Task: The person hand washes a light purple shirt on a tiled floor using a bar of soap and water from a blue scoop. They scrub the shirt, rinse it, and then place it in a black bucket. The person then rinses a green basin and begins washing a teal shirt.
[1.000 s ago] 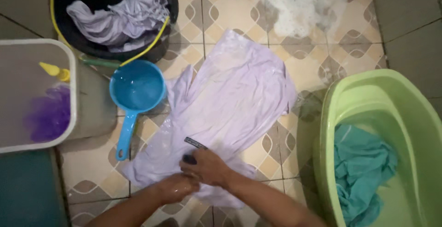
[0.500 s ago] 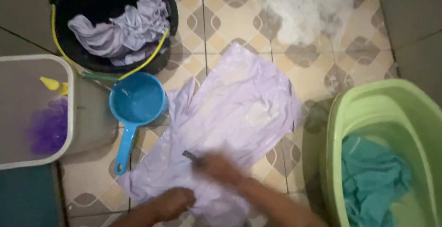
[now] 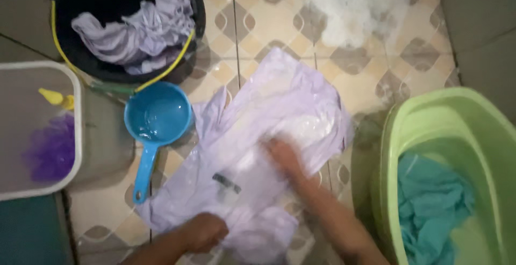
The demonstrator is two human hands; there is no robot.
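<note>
A wet lavender garment lies spread on the patterned tile floor, with a small dark tag near its lower part. My left hand is fisted and presses on the garment's near edge. My right hand is blurred with motion and rests on the middle of the garment, beside a soapy white patch. Whether it holds anything is hidden by the blur.
A blue dipper of water stands left of the garment. Behind it, a black bucket holds pale wrung clothes. A white basin holds a purple mesh sponge and a yellow bottle. A green tub holds a teal cloth. Foam lies on the far tiles.
My right hand has swept from the garment's near edge, beside the left hand, up and to the right onto its middle. The left hand has stayed on the near edge.
</note>
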